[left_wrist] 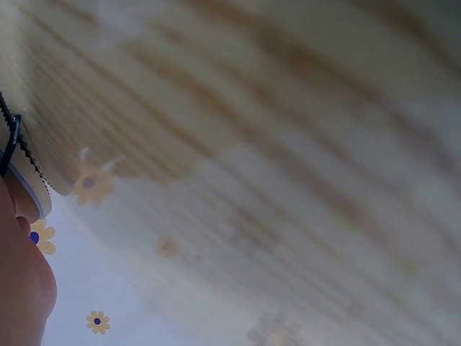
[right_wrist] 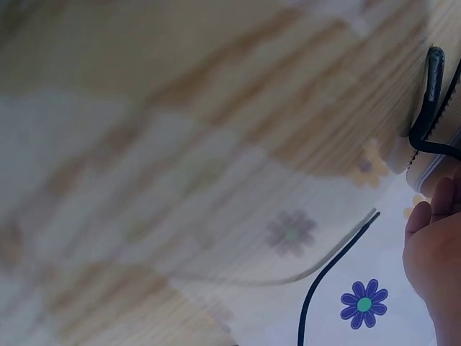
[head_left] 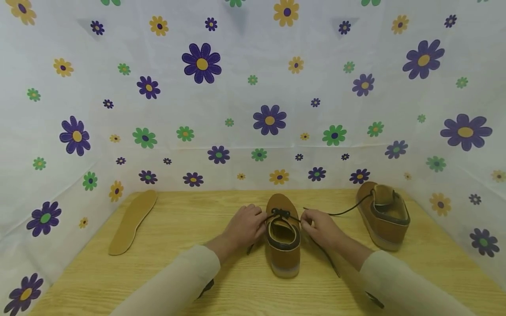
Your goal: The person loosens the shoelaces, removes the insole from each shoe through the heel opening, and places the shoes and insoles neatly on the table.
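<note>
A brown shoe (head_left: 286, 259) stands on the table in the head view, its heel toward me. Black shoelace (head_left: 281, 213) crosses over its front and runs out to both sides. At the shoe's left my left hand (head_left: 245, 224) pinches one side of the lace, and a loose end hangs below it. On the other side my right hand (head_left: 322, 226) pinches the opposite lace, whose tail trails down to the table. Each wrist view catches only part of the hand, the left hand (left_wrist: 25, 281) and the right hand (right_wrist: 439, 252), beside the shoe's edge.
A second brown shoe (head_left: 389, 230) stands at the right, its black lace (head_left: 348, 212) stretching left toward my right hand. A tan insole (head_left: 132, 224) lies at the left of the wooden table (head_left: 189, 210). Flower-printed white sheeting (head_left: 245, 101) encloses the back and sides.
</note>
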Motion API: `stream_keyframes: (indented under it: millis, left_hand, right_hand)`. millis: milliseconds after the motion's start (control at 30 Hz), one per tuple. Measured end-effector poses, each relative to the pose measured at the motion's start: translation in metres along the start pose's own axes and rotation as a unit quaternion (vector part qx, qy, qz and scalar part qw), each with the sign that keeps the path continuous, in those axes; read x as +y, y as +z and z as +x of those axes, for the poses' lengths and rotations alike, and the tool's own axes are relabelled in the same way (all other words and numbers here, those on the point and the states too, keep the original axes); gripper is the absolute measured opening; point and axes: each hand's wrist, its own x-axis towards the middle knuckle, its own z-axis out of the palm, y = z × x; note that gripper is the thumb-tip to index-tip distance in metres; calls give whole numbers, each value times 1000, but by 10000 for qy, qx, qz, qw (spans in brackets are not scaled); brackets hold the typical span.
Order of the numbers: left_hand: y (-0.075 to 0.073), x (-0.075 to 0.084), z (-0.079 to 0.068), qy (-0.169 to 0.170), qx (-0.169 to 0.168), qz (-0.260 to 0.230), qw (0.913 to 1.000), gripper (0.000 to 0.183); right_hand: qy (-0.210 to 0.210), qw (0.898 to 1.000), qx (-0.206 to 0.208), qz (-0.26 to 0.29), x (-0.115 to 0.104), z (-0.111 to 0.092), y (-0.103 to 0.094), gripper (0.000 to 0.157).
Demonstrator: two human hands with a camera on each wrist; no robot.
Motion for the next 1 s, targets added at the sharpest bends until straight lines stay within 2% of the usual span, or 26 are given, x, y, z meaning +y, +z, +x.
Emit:
stream_keyframes:
  millis: [367,1000]
  left_hand:
    - [-2,0,-1,-31,107,-62,9999,18]
    - [-5,2,-1,-127,-28,-16,9999,16]
  right_hand:
    - [-13,10000,4,-97,0,-1,0,12]
    - [-240,9994,26,-266,3,0,3,14]
